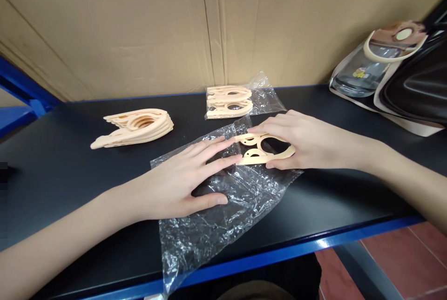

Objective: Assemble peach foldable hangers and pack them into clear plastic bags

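Observation:
My right hand (296,139) grips a beige plastic folding hanger (256,160) by its rounded end, with the thumb along the near edge and the fingers along the far edge. The folding hanger lies flat over a crumpled clear plastic bag (223,225); whether any of it is inside I cannot tell. Spread out over the bag, my left hand (185,179) has its fingertips against the narrow end of the hanger and its thumb apart. To the left sits a stack of similar hangers (146,134). Farther back, more folded hangers (228,110) lie in another clear bag (267,97).
A clear water bottle (363,69) with a strap stands at the back right beside a black bag (419,81). Cardboard (139,25) rises behind the black tabletop (87,174). A blue metal edge (279,255) runs along the front, and the near bag hangs over it.

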`<state>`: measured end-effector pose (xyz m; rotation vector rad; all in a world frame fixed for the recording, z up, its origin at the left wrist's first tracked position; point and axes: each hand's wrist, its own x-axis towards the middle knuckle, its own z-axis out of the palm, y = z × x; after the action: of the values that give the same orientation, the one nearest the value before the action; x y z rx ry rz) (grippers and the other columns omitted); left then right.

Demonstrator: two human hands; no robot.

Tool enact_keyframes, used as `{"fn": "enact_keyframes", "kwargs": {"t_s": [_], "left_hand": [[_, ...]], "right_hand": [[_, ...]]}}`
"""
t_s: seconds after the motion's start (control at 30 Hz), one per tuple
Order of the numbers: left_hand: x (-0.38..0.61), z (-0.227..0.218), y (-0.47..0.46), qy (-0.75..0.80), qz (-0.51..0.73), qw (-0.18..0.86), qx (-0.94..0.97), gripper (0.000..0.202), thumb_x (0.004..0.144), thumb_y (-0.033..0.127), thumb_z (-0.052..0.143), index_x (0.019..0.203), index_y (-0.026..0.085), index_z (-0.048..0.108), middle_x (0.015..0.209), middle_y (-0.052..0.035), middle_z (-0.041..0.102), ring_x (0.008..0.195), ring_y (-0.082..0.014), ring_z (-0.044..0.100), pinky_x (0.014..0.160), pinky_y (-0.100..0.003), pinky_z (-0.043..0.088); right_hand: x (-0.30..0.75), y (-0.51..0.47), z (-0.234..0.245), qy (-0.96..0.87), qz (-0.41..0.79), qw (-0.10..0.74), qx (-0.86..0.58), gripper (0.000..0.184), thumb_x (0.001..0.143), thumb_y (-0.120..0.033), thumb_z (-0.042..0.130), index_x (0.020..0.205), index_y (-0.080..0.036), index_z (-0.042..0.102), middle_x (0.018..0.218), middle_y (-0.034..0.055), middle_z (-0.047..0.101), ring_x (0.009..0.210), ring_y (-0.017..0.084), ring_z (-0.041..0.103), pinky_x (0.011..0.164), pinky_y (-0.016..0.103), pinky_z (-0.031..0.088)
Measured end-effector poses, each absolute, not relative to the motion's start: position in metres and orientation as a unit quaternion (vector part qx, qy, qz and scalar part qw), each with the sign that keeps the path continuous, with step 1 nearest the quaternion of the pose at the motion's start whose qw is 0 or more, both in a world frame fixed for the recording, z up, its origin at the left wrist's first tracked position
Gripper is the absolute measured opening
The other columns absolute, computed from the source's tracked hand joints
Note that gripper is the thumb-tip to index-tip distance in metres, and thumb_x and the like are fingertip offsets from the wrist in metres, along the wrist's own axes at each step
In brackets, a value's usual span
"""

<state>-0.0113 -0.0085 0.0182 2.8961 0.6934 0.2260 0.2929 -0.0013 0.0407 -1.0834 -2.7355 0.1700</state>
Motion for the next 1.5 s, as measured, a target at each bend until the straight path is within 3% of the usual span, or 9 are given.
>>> {"fn": "enact_keyframes", "kwargs": {"t_s": [0.27, 0.37, 0.5, 0.7, 0.93, 1.17, 1.27, 1.4, 1.5], "left_hand": [[-0.008, 0.021, -0.013, 0.224, 0.076, 0.092, 0.967, 0.064, 0.099, 0.054, 0.053, 0.156, 0.033, 0.033, 0.167, -0.0053, 0.027, 0.152, -0.0296, 0.028, 0.123, -0.053, 0.030], [-0.007, 0.024, -0.012, 0.214, 0.085, 0.077, 0.970, 0.049, 0.105, 0.042, 0.043, 0.153, 0.031, 0.037, 0.162, -0.0033, 0.037, 0.151, -0.0247, 0.031, 0.126, -0.053, 0.023], [-0.009, 0.028, -0.005, 0.234, 0.127, 0.035, 0.963, 0.033, 0.105, 0.023, 0.036, 0.128, 0.027, 0.060, 0.148, -0.0017, 0.056, 0.143, -0.0212, 0.043, 0.125, -0.052, 0.025], [-0.007, 0.027, -0.003, 0.213, 0.129, -0.009, 0.968, 0.027, 0.105, 0.025, 0.041, 0.099, 0.023, 0.067, 0.142, -0.0050, 0.060, 0.138, -0.0235, 0.047, 0.121, -0.053, 0.031], [-0.006, 0.028, -0.007, 0.217, 0.186, 0.002, 0.958, 0.018, 0.106, 0.022, 0.041, 0.103, 0.022, 0.059, 0.139, -0.0046, 0.060, 0.132, -0.0208, 0.051, 0.117, -0.045, 0.037], [-0.006, 0.032, -0.011, 0.322, 0.179, -0.033, 0.929, 0.027, 0.102, 0.042, 0.048, 0.108, 0.018, 0.060, 0.111, -0.0091, 0.068, 0.097, -0.0268, 0.065, 0.080, -0.043, 0.055], [-0.008, 0.033, -0.011, 0.320, 0.141, -0.005, 0.937, 0.031, 0.102, 0.043, 0.045, 0.108, 0.020, 0.066, 0.113, -0.0069, 0.071, 0.099, -0.0255, 0.068, 0.083, -0.041, 0.056], [-0.010, 0.031, -0.011, 0.308, 0.127, 0.017, 0.943, 0.040, 0.103, 0.048, 0.044, 0.122, 0.021, 0.067, 0.131, -0.0073, 0.068, 0.112, -0.0268, 0.067, 0.094, -0.045, 0.057], [-0.009, 0.029, -0.012, 0.292, 0.131, 0.013, 0.947, 0.046, 0.103, 0.051, 0.045, 0.129, 0.019, 0.065, 0.137, -0.0090, 0.065, 0.118, -0.0285, 0.065, 0.100, -0.048, 0.055]], "right_hand": [[0.282, -0.001, 0.030, -0.921, 0.054, 0.117, -0.367, 0.060, 0.087, -0.053, 0.067, 0.136, -0.020, 0.058, 0.118, 0.0088, 0.070, 0.101, 0.028, 0.064, 0.092, 0.043, 0.042], [0.279, -0.003, 0.028, -0.925, 0.053, 0.120, -0.357, 0.062, 0.087, -0.052, 0.069, 0.138, -0.018, 0.056, 0.120, 0.0100, 0.070, 0.102, 0.028, 0.063, 0.092, 0.042, 0.041], [0.276, -0.005, 0.026, -0.936, 0.078, 0.126, -0.320, 0.060, 0.089, -0.057, 0.066, 0.136, -0.021, 0.057, 0.122, 0.0099, 0.069, 0.103, 0.027, 0.063, 0.089, 0.040, 0.039], [0.270, -0.008, 0.023, -0.940, 0.101, 0.141, -0.294, 0.057, 0.090, -0.058, 0.065, 0.132, -0.020, 0.058, 0.125, 0.0097, 0.068, 0.106, 0.025, 0.063, 0.088, 0.038, 0.038], [0.269, -0.009, 0.021, -0.941, 0.096, 0.135, -0.296, 0.063, 0.089, -0.063, 0.062, 0.133, -0.017, 0.058, 0.124, 0.0108, 0.069, 0.105, 0.026, 0.062, 0.087, 0.039, 0.039], [0.273, -0.011, 0.024, -0.941, 0.063, 0.123, -0.309, 0.074, 0.089, -0.070, 0.056, 0.141, -0.017, 0.052, 0.132, 0.0137, 0.064, 0.110, 0.030, 0.060, 0.091, 0.043, 0.041], [0.281, -0.011, 0.033, -0.938, 0.070, 0.085, -0.328, 0.078, 0.088, -0.071, 0.057, 0.144, -0.019, 0.048, 0.129, 0.0133, 0.063, 0.108, 0.031, 0.060, 0.091, 0.044, 0.043], [0.287, -0.011, 0.041, -0.935, 0.082, 0.066, -0.338, 0.055, 0.087, -0.054, 0.065, 0.131, -0.022, 0.054, 0.120, 0.0095, 0.066, 0.101, 0.028, 0.061, 0.090, 0.042, 0.044], [0.283, -0.011, 0.038, -0.936, 0.058, 0.092, -0.333, 0.053, 0.085, -0.043, 0.067, 0.130, -0.021, 0.053, 0.118, 0.0096, 0.066, 0.100, 0.028, 0.062, 0.090, 0.042, 0.043]]}}
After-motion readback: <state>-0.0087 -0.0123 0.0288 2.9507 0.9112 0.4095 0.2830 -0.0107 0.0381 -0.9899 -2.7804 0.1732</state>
